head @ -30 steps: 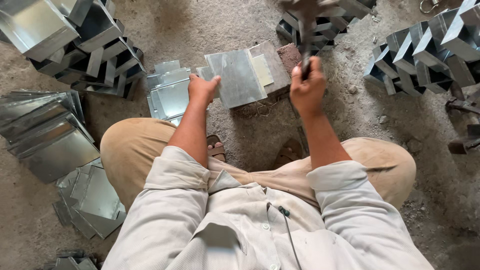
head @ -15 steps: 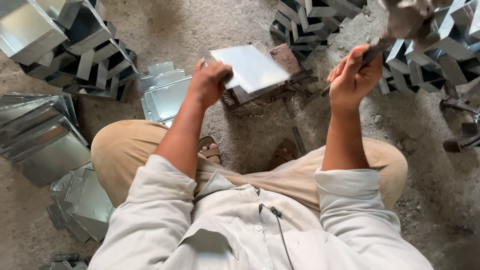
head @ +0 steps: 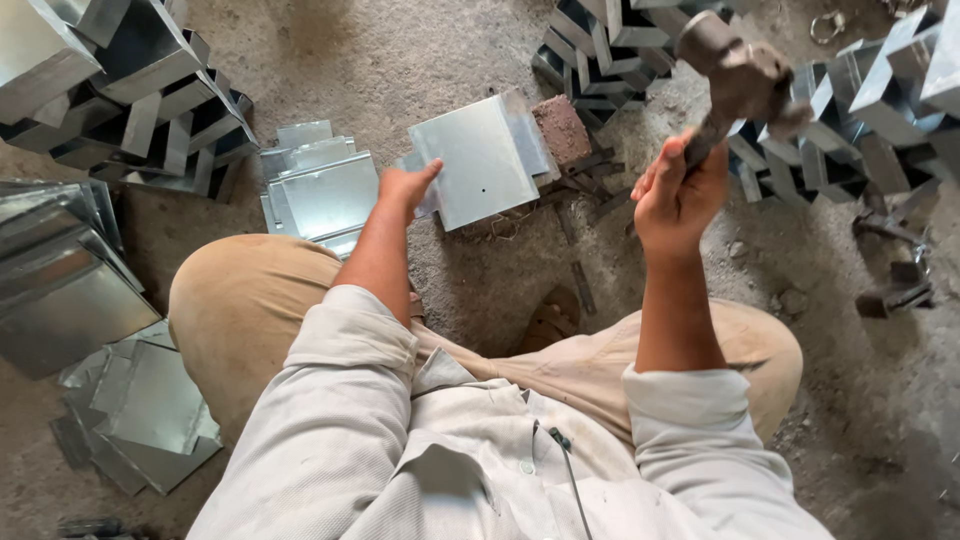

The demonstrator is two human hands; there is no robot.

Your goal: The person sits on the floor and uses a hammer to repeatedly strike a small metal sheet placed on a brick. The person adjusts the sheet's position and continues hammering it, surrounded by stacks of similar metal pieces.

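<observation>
So my right hand [head: 678, 195] is wrapping tight around the handle of a hammer [head: 738, 78], fingers curled shut on it, and I'm holding it up in the air with the heavy head sitting above and to the right of my fist. My left hand [head: 405, 188] is reaching forward and pinching the near left edge of a flat galvanized sheet [head: 480, 160], thumb on top, fingers tucked under as far as I can tell. That sheet is lying on the dirt floor [head: 390, 60] right in front of me, with its far right corner sitting just beside a reddish brick [head: 561, 128]. A few dark metal strips [head: 590, 180] are lying near the brick.

I'm sitting cross-legged, tan trousers, light shirt sleeves rolled at the forearms. Just left of my left hand there's a small stack of folded sheet pieces [head: 318, 190]. Further left, a bigger pile of flat sheets [head: 60, 280] is leaning by my knee, and more cut pieces [head: 140, 410] are lying lower down. Finished box-shaped ducts [head: 110, 80] are stacking up at the top left, and more of them [head: 860, 110] are crowding the top right behind the hammer.
</observation>
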